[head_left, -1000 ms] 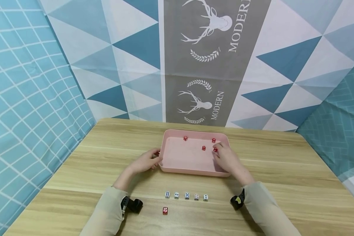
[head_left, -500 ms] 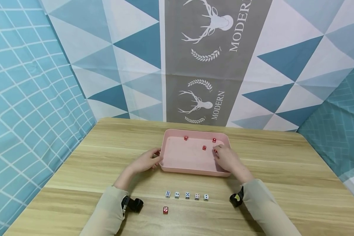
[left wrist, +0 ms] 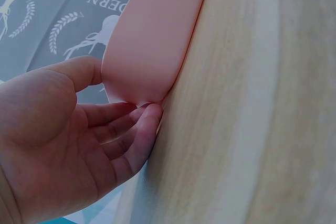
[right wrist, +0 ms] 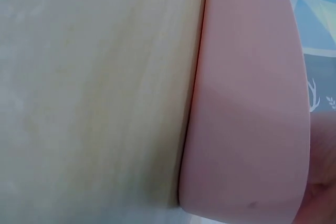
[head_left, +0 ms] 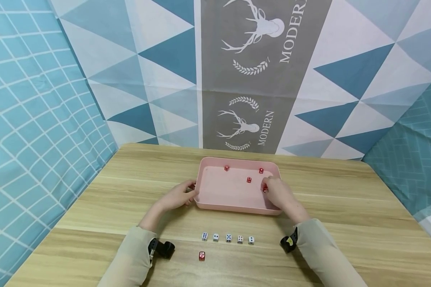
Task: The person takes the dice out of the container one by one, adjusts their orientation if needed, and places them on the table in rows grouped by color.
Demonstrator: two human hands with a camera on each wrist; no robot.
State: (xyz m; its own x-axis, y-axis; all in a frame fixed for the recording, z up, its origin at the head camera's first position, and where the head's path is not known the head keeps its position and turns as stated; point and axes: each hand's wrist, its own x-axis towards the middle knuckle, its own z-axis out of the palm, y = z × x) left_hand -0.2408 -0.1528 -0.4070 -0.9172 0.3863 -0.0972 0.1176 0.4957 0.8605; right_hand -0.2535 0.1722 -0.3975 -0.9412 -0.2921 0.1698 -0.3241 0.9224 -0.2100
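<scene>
A shallow pink tray (head_left: 222,189) lies on the wooden table. My left hand (head_left: 177,195) holds its left end, the thumb at the rim and the fingers against the outer wall (left wrist: 152,40) in the left wrist view. Inside the tray at the right, my right hand (head_left: 278,193) pinches a red die (head_left: 265,189), partly hidden by the fingers. Three other red dice lie in the tray: one at the back left (head_left: 227,168), a second die (head_left: 261,170) at the back right, and a third die (head_left: 249,179) nearer the middle. The tray's wall (right wrist: 247,103) mostly blocks the right wrist view.
In front of the tray, several white dice stand in a row, with a five-spot die (head_left: 228,238) in the middle. A single red die (head_left: 202,256) sits nearer me, below the row's left end. Patterned cloth (head_left: 237,79) hangs behind the table (head_left: 147,163).
My right fingers have closed around the red die at the tray's right side and drawn it slightly toward me. The left hand keeps its hold on the tray.
</scene>
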